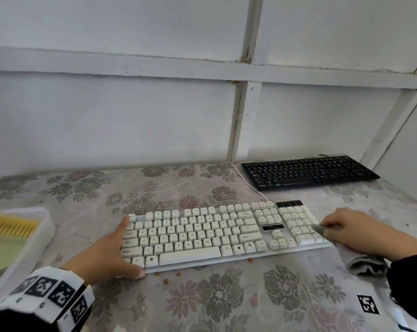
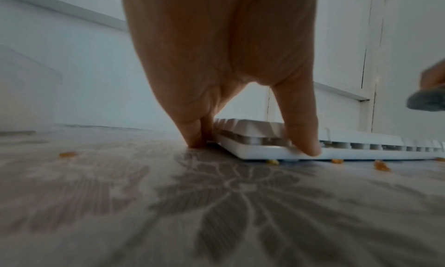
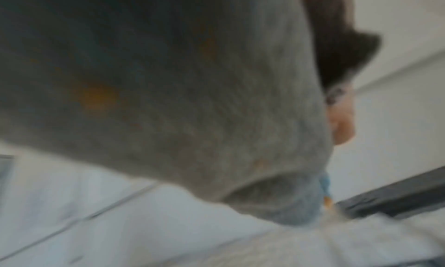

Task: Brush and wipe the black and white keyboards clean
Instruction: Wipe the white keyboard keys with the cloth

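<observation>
The white keyboard [image 1: 214,236] lies across the middle of the flowered table, and the black keyboard [image 1: 308,171] sits behind it at the back right. My left hand [image 1: 114,248] braces the white keyboard's left end: the thumb [image 2: 303,138] presses its front edge and straight fingers lie along its left side. The white keyboard [image 2: 265,149] rests flat. My right hand [image 1: 346,226] grips a grey cloth [image 1: 318,230] over the number pad at the right end. The blurred cloth [image 3: 168,99] fills the right wrist view and hides the fingers.
A translucent bin [image 1: 44,226] at the left edge holds a yellow brush [image 1: 11,226] and a green dustpan [image 1: 1,250]. Orange crumbs [image 1: 165,281] lie on the tablecloth along the white keyboard's front edge. Its white cable [image 1: 248,185] runs back toward the wall.
</observation>
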